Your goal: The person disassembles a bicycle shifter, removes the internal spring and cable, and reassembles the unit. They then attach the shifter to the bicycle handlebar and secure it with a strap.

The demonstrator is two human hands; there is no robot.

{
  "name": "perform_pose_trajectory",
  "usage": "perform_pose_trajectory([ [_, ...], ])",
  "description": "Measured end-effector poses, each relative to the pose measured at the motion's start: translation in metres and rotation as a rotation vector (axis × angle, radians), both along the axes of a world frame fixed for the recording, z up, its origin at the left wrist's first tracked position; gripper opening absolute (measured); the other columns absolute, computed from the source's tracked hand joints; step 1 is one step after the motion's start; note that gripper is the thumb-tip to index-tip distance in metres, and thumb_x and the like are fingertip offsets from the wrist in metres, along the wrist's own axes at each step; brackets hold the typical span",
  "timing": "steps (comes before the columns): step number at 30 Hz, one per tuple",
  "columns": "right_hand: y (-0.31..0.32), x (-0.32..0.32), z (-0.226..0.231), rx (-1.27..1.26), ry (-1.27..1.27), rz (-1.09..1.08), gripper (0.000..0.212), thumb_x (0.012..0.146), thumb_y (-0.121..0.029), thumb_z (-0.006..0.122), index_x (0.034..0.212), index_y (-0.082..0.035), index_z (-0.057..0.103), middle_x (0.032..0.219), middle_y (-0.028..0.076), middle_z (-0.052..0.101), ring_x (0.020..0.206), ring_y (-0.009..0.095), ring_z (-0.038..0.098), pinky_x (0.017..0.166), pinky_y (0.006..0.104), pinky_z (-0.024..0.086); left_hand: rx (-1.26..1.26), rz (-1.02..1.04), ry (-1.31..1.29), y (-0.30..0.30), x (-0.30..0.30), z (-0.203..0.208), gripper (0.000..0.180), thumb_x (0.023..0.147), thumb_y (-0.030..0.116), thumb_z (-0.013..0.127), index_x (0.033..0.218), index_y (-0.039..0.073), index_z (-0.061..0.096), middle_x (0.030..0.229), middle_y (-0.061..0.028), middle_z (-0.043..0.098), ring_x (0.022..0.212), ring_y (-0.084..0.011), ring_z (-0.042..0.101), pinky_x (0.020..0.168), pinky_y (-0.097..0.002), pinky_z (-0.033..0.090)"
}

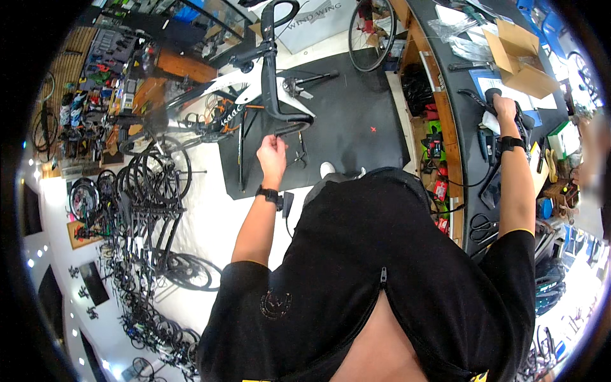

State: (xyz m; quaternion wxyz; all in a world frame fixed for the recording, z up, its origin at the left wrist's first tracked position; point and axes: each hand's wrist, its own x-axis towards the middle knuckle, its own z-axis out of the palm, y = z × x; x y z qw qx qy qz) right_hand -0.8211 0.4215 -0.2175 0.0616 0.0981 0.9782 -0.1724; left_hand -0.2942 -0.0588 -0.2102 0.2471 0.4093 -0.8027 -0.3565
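My left hand (pixel 272 155) reaches out to the black drop handlebar (pixel 275 83) of a white road bike (pixel 235 95) and pinches a thin black cable at the lower bar end. My right hand (pixel 504 109) is stretched to the right over the dark workbench (pixel 464 127) and closes around a black handle-shaped part (pixel 493 95), with something white beneath the palm. Both wrists carry black bands.
A black floor mat (pixel 356 121) lies under the bike, a wheel (pixel 372 32) at its far edge. An open cardboard box (pixel 519 57), papers and tools sit on the bench. Bicycles and wheels (pixel 153 191) crowd the left. Pegboard tools (pixel 108 63) hang at back left.
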Motion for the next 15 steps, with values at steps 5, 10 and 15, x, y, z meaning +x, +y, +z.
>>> perform_pose_trajectory([
  [5,0.002,0.012,0.009,0.001,-0.054,0.102,0.066,0.079,-0.046,0.061,0.115,0.009,0.065,0.124,0.028,0.062,0.119,0.040,0.059,0.101,0.0409,0.045,0.066,0.051,0.057,0.001,-0.009,0.010,0.018,0.092,0.005,0.057,0.101,-0.009,0.062,0.080,-0.0148,0.072,0.070,-0.0194,0.073,0.064,-0.0298,0.055],
  [10,-0.017,0.039,0.038,0.071,0.110,0.205,0.065,0.080,-0.045,0.061,0.116,0.010,0.063,0.116,0.032,0.064,0.112,0.043,0.062,0.098,0.0444,0.047,0.150,-0.006,0.007,0.011,-0.009,0.029,0.026,0.093,0.009,0.063,0.110,-0.010,0.061,0.094,-0.0143,0.072,0.079,-0.0167,0.072,0.069,-0.0269,0.054],
  [15,-0.136,0.158,0.136,-0.322,0.216,0.812,0.043,0.091,-0.024,0.062,0.124,0.002,0.056,0.103,0.023,0.070,0.097,0.035,0.068,0.085,0.0390,0.053,0.184,-0.099,0.048,-0.009,0.000,0.006,0.022,0.094,0.009,0.065,0.109,-0.006,0.062,0.095,-0.0100,0.071,0.085,-0.0150,0.070,0.074,-0.0259,0.054],
])
